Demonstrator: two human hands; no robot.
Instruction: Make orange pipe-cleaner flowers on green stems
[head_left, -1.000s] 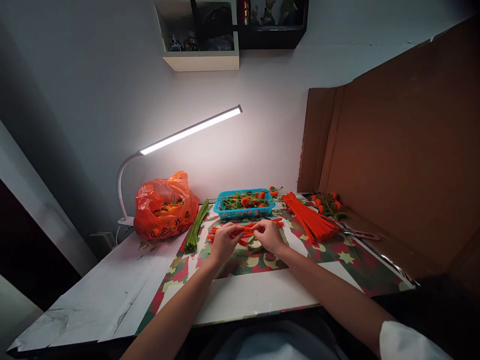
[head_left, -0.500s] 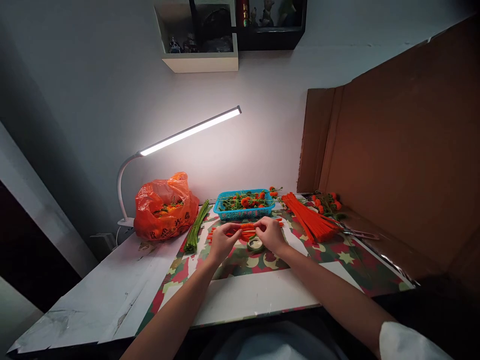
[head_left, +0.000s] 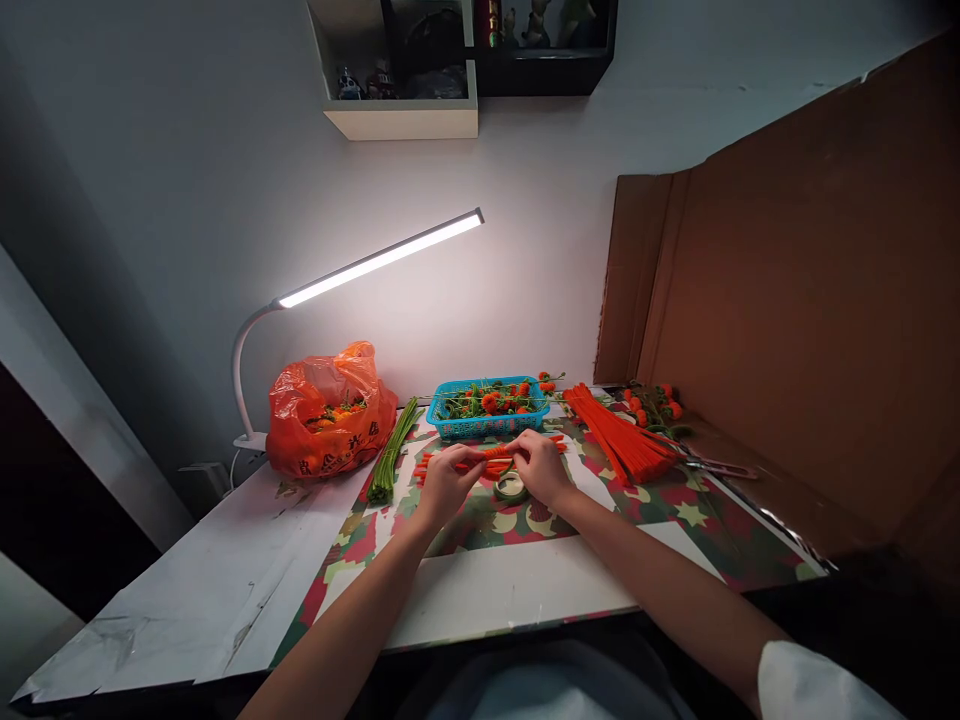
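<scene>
My left hand [head_left: 447, 485] and my right hand [head_left: 538, 470] face each other above the middle of the table, both closed in a pinch. Between their fingertips stretches an orange pipe cleaner [head_left: 496, 454], apparently coiled along its length; the fingers cover its ends. Beneath and behind the hands lie short orange pipe cleaner pieces [head_left: 422, 467], partly hidden. A roll of green tape [head_left: 511, 487] rests on the patterned cloth, just below the right fingertips.
At the back stands a blue basket [head_left: 487, 430] of orange flowers. Green stems [head_left: 394, 455] and an orange plastic bag [head_left: 330, 415] are on the left. Long orange pipe cleaners [head_left: 622, 440] fan out right, near scissors [head_left: 724, 467]. A lit lamp [head_left: 382, 260] reaches over the table.
The fingers have shifted slightly around the orange pipe cleaner, the left fingertips curling in a little. The view has tilted very slightly; the rest looks the same.
</scene>
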